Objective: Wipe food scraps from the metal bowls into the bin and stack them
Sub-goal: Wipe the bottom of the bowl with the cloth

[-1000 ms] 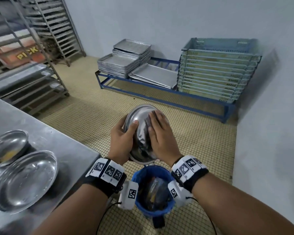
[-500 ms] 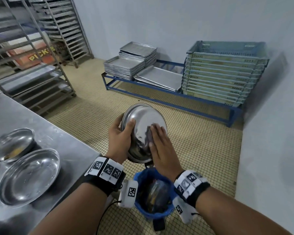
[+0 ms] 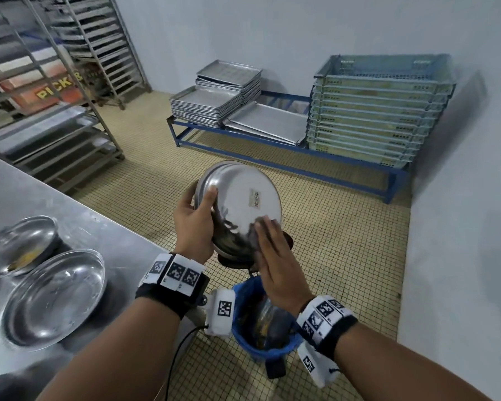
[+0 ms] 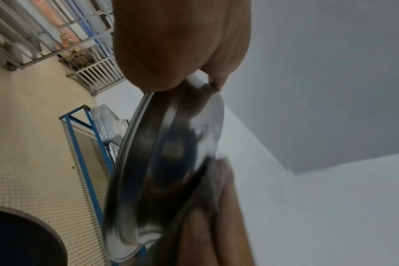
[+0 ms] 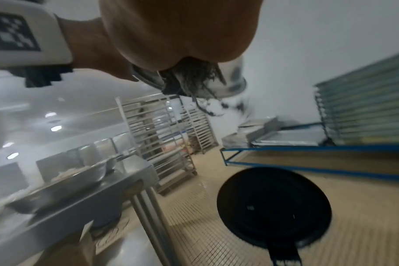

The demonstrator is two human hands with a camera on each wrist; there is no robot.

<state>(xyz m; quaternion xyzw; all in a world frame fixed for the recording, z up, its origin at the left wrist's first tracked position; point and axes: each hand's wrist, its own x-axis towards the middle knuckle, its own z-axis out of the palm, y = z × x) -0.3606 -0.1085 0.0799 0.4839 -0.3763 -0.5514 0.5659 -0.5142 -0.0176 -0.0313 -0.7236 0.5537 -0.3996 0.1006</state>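
At frame centre we hold the metal bowl (image 3: 240, 206) tilted on edge above the blue-lined bin (image 3: 265, 319), lower centre. Our left hand (image 3: 193, 227) grips its left rim, thumb on the inside. Our right hand (image 3: 275, 264), fingers straight, presses a dark rag (image 5: 189, 79) against the bowl's lower inside. Two more bowls (image 3: 52, 296) sit on the steel table (image 3: 78, 221), lower left.

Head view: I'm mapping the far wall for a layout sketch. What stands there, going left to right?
Tall metal racks → stacked metal trays → flat trays → stacked plastic crates, the last three on a low blue frame.
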